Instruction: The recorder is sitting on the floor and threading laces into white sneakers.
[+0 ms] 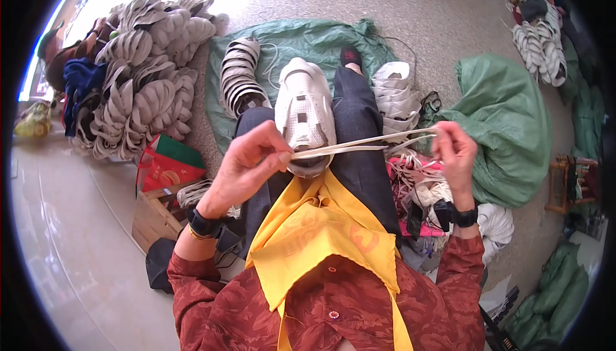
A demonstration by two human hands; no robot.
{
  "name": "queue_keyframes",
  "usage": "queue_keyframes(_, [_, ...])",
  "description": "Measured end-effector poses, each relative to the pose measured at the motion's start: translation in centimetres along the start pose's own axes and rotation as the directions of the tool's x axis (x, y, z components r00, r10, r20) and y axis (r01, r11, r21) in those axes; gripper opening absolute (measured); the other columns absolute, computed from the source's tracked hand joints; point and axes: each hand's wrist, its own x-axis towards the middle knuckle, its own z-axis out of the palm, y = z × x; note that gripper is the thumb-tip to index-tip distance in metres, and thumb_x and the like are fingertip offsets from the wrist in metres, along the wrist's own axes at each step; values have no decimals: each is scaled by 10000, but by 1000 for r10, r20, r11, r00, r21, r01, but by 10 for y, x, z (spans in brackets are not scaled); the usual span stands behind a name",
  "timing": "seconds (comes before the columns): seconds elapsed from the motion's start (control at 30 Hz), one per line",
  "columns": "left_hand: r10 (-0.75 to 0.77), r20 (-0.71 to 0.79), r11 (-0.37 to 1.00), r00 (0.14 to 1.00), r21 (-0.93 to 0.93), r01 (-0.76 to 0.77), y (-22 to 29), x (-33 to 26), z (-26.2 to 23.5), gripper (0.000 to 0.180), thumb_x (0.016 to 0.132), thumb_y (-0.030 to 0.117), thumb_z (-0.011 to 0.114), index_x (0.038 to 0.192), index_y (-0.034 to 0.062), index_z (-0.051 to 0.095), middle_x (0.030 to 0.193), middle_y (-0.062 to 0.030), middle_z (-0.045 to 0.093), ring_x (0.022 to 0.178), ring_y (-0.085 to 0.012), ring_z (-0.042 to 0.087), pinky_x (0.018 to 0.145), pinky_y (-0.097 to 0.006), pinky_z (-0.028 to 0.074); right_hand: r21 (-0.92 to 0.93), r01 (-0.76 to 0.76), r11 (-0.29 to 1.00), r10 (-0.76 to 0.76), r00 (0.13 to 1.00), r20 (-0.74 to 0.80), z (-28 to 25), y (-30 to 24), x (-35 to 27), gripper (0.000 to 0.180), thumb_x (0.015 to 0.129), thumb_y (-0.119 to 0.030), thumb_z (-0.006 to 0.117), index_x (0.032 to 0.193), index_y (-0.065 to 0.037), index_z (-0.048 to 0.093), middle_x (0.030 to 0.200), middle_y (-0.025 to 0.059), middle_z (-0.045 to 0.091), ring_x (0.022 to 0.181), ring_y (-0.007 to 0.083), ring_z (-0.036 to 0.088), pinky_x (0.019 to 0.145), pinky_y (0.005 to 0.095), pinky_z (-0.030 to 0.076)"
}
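Note:
Between both hands stretches a flat white shoelace (359, 145), doubled over, with a loose end hanging near the right side. My left hand (260, 158) pinches one end of it between thumb and fingers. The other end is gripped in my right hand (454, 152), held out over my right thigh. Just beyond the lace a white shoe (304, 104) lies between my legs, its perforated upper facing up and its toe pointing away. The lace crosses in front of the shoe's near end.
Stacked grey shoe uppers (144, 75) are heaped at the left. Nested shoe parts (241, 75) lie on a green sheet (289, 33); more white ones (394, 97) sit right of my leg. Bundled laces (423, 184) fill a pink tray. A green sack (507, 133) bulges at the right.

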Motion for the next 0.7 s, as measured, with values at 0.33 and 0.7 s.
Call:
queue_keyframes(0.33, [40,-92,999,995,-3,-40,-2,4,-19,148,1028,145,680,1001,26,596,927,-8,601,826,-70,569,762,-239,481,-130,-160,979,114,944,-309,-98,133,16,192,1056,-194,616,1050,-25,708,806,7,671,522,30,494,446,214,399])
queue_keyframes(0.7, [48,-108,998,993,-22,-51,-28,24,-6,113,1022,116,672,990,45,590,896,3,643,829,-66,610,781,-249,495,-711,78,699,-239,962,-130,-53,119,64,274,936,-128,723,1202,-66,740,997,57,779,652,71,627,614,268,523])
